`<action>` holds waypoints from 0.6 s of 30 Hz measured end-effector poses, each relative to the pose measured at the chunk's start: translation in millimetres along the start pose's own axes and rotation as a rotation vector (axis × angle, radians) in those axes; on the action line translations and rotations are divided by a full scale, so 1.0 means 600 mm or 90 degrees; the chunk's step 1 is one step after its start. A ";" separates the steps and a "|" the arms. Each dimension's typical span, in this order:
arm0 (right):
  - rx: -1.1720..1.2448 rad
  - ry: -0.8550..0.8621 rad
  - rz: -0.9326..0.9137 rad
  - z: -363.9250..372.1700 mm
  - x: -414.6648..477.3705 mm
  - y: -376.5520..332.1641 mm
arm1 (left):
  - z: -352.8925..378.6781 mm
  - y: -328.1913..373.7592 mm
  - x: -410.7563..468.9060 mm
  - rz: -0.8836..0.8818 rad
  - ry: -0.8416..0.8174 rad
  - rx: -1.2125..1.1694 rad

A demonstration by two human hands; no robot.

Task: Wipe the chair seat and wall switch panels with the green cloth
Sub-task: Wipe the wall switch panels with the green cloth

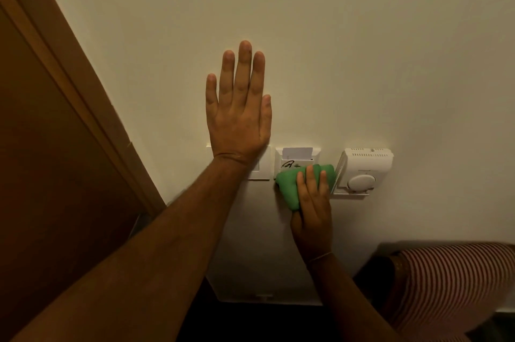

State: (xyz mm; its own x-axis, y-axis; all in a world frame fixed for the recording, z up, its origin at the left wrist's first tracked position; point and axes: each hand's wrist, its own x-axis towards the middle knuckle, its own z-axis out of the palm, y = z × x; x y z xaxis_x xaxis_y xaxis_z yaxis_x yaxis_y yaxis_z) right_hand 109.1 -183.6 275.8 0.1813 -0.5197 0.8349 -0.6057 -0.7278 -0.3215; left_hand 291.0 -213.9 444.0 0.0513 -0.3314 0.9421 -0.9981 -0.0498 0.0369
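My left hand [239,107] lies flat on the cream wall, fingers spread upward, its wrist covering most of a white switch panel [263,167]. My right hand [311,210] presses the bunched green cloth [288,185] against the lower part of the middle panel [287,161], a white key-card holder with a card in its slot. Right of it a white thermostat [365,171] with a round dial is fixed to the wall, just beside the cloth. No chair seat is in view.
A brown wooden door and frame [69,118] runs along the left. A red-and-white striped fabric [457,283] sits at lower right. A white board [264,258] hangs below the panels.
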 end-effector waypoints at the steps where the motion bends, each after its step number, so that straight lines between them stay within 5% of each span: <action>1: 0.007 0.007 0.001 0.001 0.007 0.000 | 0.001 0.000 0.000 0.003 0.002 0.000; 18: -0.025 0.032 -0.064 0.004 0.000 0.015 | -0.002 0.001 0.004 0.004 0.026 0.017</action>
State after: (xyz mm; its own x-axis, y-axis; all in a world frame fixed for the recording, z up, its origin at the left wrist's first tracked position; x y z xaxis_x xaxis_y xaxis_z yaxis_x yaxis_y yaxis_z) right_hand 105.6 -191.6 271.8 0.2036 -0.4215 0.8837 -0.6169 -0.7561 -0.2185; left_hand 290.5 -213.9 446.7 0.0428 -0.2924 0.9553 -0.9971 -0.0731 0.0222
